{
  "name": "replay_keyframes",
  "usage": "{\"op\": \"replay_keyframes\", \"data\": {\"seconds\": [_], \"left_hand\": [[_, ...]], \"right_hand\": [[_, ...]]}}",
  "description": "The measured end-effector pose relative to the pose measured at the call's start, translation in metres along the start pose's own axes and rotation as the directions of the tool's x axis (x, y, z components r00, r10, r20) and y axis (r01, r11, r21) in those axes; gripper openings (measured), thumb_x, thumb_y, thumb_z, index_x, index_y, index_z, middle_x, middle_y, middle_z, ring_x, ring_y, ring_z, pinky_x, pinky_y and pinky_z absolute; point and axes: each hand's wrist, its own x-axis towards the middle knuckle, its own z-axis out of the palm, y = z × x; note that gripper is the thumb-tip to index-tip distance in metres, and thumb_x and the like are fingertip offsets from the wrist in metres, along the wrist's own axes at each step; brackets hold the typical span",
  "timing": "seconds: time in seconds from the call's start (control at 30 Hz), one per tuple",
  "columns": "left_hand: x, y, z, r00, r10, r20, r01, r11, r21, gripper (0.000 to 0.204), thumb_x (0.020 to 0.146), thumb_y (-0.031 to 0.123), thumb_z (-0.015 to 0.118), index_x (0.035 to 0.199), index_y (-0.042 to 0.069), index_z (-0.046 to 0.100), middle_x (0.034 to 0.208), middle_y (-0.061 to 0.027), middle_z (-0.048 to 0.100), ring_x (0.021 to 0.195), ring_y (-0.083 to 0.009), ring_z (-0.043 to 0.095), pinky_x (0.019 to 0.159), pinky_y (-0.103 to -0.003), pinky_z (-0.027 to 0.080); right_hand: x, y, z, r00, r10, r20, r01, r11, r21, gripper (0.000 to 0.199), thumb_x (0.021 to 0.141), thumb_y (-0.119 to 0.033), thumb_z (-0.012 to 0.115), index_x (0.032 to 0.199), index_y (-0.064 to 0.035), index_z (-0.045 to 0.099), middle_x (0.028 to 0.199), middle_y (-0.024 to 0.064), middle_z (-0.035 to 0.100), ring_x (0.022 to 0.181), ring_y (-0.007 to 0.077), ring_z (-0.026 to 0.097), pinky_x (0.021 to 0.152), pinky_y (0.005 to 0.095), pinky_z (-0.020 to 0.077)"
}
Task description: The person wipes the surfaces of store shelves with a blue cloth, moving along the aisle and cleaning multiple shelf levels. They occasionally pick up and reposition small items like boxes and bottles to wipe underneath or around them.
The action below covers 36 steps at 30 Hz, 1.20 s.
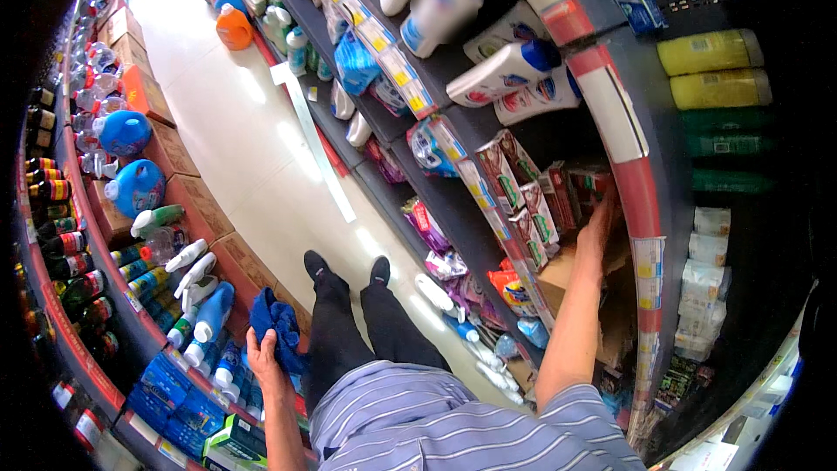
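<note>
My left hand (265,361) is closed on a crumpled dark blue cloth (277,324), low beside the left shelf. On the right, my right arm reaches deep into a shelf compartment. There my right hand (596,220) is at a dark red-brown box (589,181) at the back, its fingers in shadow and mostly hidden. Several small red, white and green boxes (527,201) stand stacked at the compartment's front, left of that hand. Under my forearm sits an open brown cardboard carton (562,270).
White bottles with blue caps (504,74) lie one shelf over. A white price-label rail (475,183) edges the shelf. Left shelving holds spray bottles (199,279), blue jugs (138,187) and brown cartons (193,201). A pale tiled aisle floor (253,166) runs between, with a white strip (318,148) along it.
</note>
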Motion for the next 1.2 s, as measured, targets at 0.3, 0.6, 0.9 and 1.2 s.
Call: {"op": "replay_keyframes", "data": {"seconds": [0.3, 0.6, 0.9, 1.2], "left_hand": [[0.013, -0.004, -0.021, 0.999, 0.051, 0.002, -0.051, 0.999, 0.001, 0.030, 0.091, 0.013, 0.059, 0.120, 0.006, 0.057, 0.098, -0.0029, 0.065, 0.078, -0.0143, 0.063, 0.067, -0.028, 0.052], [0.004, 0.021, -0.013, 0.999, 0.007, 0.033, -0.005, 0.999, -0.042, 0.033, 0.091, 0.014, 0.062, 0.122, 0.004, 0.055, 0.097, -0.0033, 0.064, 0.083, -0.0134, 0.062, 0.075, -0.027, 0.052], [0.013, 0.011, -0.030, 0.998, 0.065, 0.018, -0.062, 0.992, -0.108, 0.031, 0.093, 0.014, 0.061, 0.122, 0.004, 0.054, 0.098, -0.0045, 0.063, 0.078, -0.0124, 0.064, 0.066, -0.026, 0.055], [0.005, 0.039, -0.033, 0.998, 0.059, -0.037, -0.061, 0.996, -0.067, 0.031, 0.093, 0.017, 0.062, 0.121, 0.004, 0.055, 0.100, -0.0042, 0.063, 0.084, -0.0117, 0.062, 0.073, -0.025, 0.052]], "right_hand": [[0.036, 0.034, -0.013, 0.963, -0.269, -0.021, 0.245, 0.905, -0.346, 0.055, 0.097, -0.029, 0.064, 0.140, 0.0028, 0.050, 0.143, 0.0199, 0.052, 0.130, 0.0315, 0.048, 0.109, 0.0416, 0.0357], [0.073, 0.071, -0.019, 0.950, -0.301, 0.084, 0.310, 0.873, -0.377, 0.060, 0.099, -0.036, 0.058, 0.143, 0.0028, 0.045, 0.148, 0.0217, 0.046, 0.136, 0.0342, 0.042, 0.113, 0.0421, 0.0312], [0.075, 0.102, -0.045, 0.928, -0.373, -0.003, 0.352, 0.879, -0.323, 0.058, 0.098, -0.024, 0.056, 0.147, 0.0008, 0.038, 0.151, 0.0217, 0.041, 0.137, 0.0345, 0.041, 0.113, 0.0424, 0.0307], [-0.073, 0.006, -0.009, 0.878, -0.474, 0.066, 0.459, 0.797, -0.392, 0.039, 0.095, -0.007, 0.051, 0.133, -0.0011, 0.051, 0.123, 0.0149, 0.064, 0.107, 0.0261, 0.062, 0.092, 0.0362, 0.0490]]}}
